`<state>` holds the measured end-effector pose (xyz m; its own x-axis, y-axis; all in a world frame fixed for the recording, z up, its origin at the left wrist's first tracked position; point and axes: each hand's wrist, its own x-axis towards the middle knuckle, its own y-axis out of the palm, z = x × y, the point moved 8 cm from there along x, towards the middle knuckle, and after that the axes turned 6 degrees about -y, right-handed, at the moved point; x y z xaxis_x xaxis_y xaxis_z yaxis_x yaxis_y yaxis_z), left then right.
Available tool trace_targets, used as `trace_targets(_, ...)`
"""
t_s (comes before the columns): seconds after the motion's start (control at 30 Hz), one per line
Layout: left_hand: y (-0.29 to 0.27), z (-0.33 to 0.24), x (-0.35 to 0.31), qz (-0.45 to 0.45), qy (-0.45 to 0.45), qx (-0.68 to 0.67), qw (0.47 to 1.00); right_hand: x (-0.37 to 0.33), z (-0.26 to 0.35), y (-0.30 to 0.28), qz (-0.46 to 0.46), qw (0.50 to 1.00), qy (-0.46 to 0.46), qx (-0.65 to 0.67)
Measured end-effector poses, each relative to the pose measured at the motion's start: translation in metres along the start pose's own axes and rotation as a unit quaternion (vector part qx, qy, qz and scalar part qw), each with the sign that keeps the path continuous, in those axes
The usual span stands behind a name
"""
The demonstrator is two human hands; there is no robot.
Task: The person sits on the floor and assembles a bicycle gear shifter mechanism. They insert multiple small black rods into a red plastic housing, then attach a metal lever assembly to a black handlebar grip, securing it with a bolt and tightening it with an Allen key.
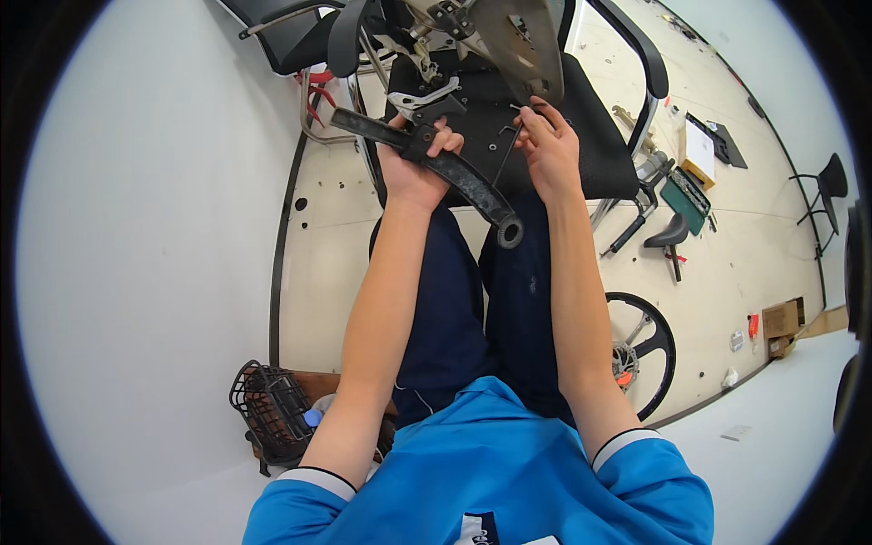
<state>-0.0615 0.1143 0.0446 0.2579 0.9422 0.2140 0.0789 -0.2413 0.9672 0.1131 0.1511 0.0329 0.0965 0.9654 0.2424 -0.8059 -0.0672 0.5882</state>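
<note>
My left hand (416, 173) is wrapped round a long black curved arm (468, 182) with a round hole at its lower right end. A black clamp-like piece sits around this arm near my fingers. Just beyond them is a silver and black lever-like part (431, 100). My right hand (548, 150) is closed, fingertips together, at a thin dark hex key (505, 162) that slants down toward the curved arm. A small pale tip shows by its thumb and forefinger; its kind is unclear. Both hands are over the black chair seat (590, 145).
A grey metal frame part (522, 45) rests on the chair, among small loose hardware. Rightward on the floor lie a bicycle saddle (668, 232), a green tool case (686, 200) and a spoked wheel (661, 350). A black wire basket (268, 409) stands at lower left, near the wall.
</note>
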Motion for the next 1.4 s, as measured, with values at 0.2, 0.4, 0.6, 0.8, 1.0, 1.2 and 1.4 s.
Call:
trace_targets(0.2, -0.023, -0.017, 0.0, -0.08, 0.014, 0.064, 0.995, -0.008, 0.001, 0.003, -0.013, 0.994, 0.027, 0.106)
trace_targets(0.4, -0.034, -0.013, -0.001, -0.153, 0.011, 0.146, 0.977, -0.008, -0.008, 0.004, 0.015, 0.999, 0.02, -0.041)
trace_targets(0.6, -0.049, -0.01, 0.001, -0.207, -0.002, 0.197, 0.958, 0.007, 0.0, 0.004, 0.02, 0.969, -0.035, -0.242)
trace_targets(0.8, -0.061, -0.019, 0.004, -0.24, 0.016, 0.233, 0.942, 0.072, -0.031, -0.037, -0.031, 0.979, 0.043, -0.197)
trace_targets(1.0, -0.062, -0.027, 0.0, -0.215, 0.03, 0.358, 0.908, 0.08, -0.018, -0.033, 0.071, 0.74, -0.15, -0.652)
trace_targets(1.2, -0.053, -0.023, 0.0, -0.258, 0.028, 0.432, 0.864, 0.074, -0.035, -0.017, 0.181, 0.583, -0.237, -0.756)
trace_targets(1.4, -0.061, -0.017, -0.005, -0.24, -0.038, 0.359, 0.901, 0.072, -0.03, -0.019, 0.183, 0.627, -0.194, -0.732)
